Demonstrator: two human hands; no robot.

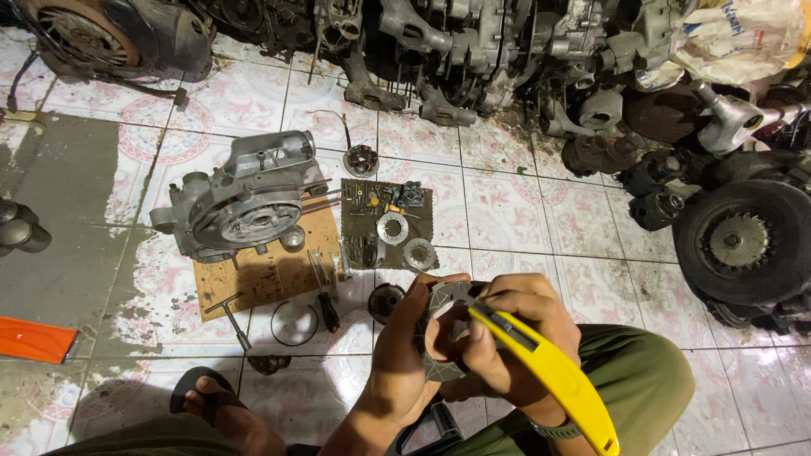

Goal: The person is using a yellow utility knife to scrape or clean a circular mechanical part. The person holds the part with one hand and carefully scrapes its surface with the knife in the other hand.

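Left hand [405, 346] clamped around a flat grey gasket-like sheet [443, 333], fingers curled at its near edge, thumb pressed on top. Right hand [507, 338] closed on a yellow utility knife [549, 367], grip tight around the handle, blade end meeting the sheet just beside the left thumb. Both hands touching, raised over the lap, above olive-green trousers [642, 380].

Beyond the left hand, on the tiled floor [507, 211]: a small dark round part [386, 301] just past the knuckles, then a dark mat [387, 224] strewn with small parts, among them 2 toothed discs [393, 228]. Further out past the mat, a round wired part [361, 160]. To the left of the left hand, a screwdriver with a dark handle [326, 306], a thin ring [295, 323] and a T-handled wrench [230, 317], all lying near the edge of a brown board [270, 270]. On that board, well apart from both hands, a grey engine casing [241, 198].

Near the left forearm, a bare foot in a dark sandal [207, 397]. Far to the left, an orange object [34, 339] at the frame edge. To the right of the right hand, well apart, a small wheel with tyre [743, 245]. Along the far side, a heap of engine parts [473, 51].
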